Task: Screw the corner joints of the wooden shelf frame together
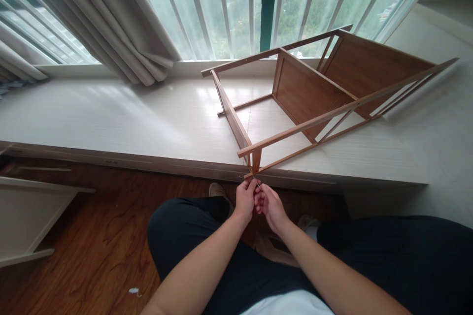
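Observation:
A brown wooden shelf rack [314, 93] lies on its side on the pale window ledge, its near corner jutting over the front edge. Just below that corner my two hands meet. My left hand [245, 200] is closed, thumb and fingers pinched by the end of the rack's leg. Close beside it, my right hand [271, 205] is closed with curled fingers at a thin metal piece [257, 185]. That piece is too small to name, and the fingers partly cover it. Which hand bears its weight I cannot tell.
The ledge [158, 123] runs along a barred window [236, 15] with a grey curtain [121, 19] at left. A white panel-like piece of furniture [29, 216] stands on the wooden floor [99, 236]. A white scrap [134, 291] lies on the floor.

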`<state>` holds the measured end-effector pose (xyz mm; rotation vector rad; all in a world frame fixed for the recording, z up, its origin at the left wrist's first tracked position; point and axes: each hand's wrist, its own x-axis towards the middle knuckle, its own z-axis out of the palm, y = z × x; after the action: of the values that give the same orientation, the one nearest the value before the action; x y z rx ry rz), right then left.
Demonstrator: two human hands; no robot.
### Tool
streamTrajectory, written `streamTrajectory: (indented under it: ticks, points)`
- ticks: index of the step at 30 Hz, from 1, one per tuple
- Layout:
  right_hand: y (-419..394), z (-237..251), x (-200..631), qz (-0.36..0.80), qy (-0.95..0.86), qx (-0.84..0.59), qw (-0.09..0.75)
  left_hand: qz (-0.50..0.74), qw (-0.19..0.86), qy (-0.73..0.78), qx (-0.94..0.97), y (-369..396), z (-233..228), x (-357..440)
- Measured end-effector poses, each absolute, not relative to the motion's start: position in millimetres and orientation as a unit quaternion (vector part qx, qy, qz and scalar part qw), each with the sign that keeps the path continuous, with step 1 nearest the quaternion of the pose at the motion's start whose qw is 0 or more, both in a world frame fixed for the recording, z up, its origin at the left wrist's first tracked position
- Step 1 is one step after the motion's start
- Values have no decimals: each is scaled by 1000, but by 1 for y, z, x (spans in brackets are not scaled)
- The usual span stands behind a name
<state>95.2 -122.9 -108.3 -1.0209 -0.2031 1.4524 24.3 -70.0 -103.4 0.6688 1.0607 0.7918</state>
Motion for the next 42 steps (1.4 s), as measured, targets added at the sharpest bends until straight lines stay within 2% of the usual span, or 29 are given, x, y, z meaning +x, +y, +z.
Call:
streamTrajectory:
  ticks: [8,26,36,42]
  points:
    - [-124,-109,94,544,-211,-532,613,363,732,480,319,-70,-105,23]
    - [-127,-107,103,422,-352,-614,567,394,724,473,311,-65,-115,24]
    - [-122,-109,94,532,-195,-536,626,375,746,463,300,-68,-105,25]
    - [-118,-106,93,687,13,-372,624,380,725,497,287,-66,-105,24]
